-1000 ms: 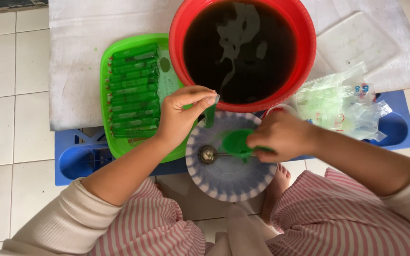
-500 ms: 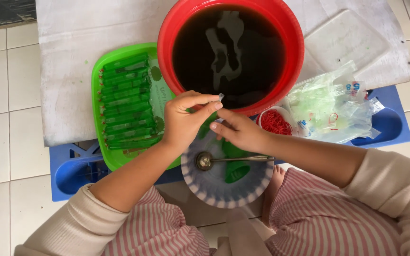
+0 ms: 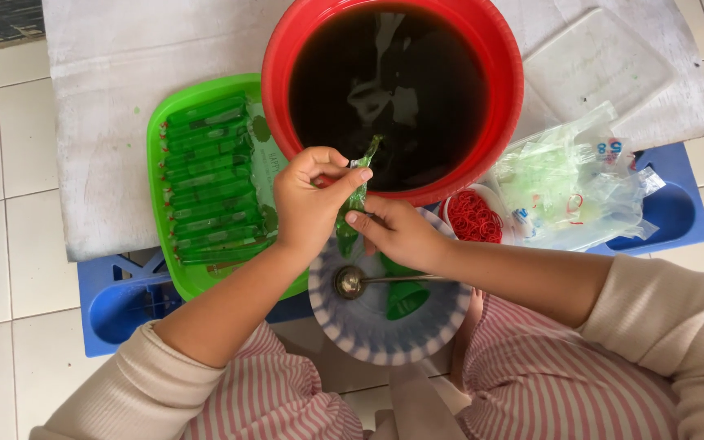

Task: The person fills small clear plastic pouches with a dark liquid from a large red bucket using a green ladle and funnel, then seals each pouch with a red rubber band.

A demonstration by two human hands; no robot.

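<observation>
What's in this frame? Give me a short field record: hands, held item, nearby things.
left hand: pinches the top of a thin green filled packet
right hand: fingers on the same packet, lower down
basin: red, full of dark liquid
tray: green, rows of finished green packets
plate: holds a spoon and green funnel
rubber bands: red, in a small bowl

Your left hand (image 3: 307, 204) is raised mid-frame, fingers (image 3: 344, 175) curled in, thumb and forefinger pinched together at the tips. Your right hand (image 3: 397, 232) sits just beside and below it, knuckles up, fingertips meeting the left's. Both forearms angle in from the lower corners, sleeves pushed back past the wrists.
</observation>
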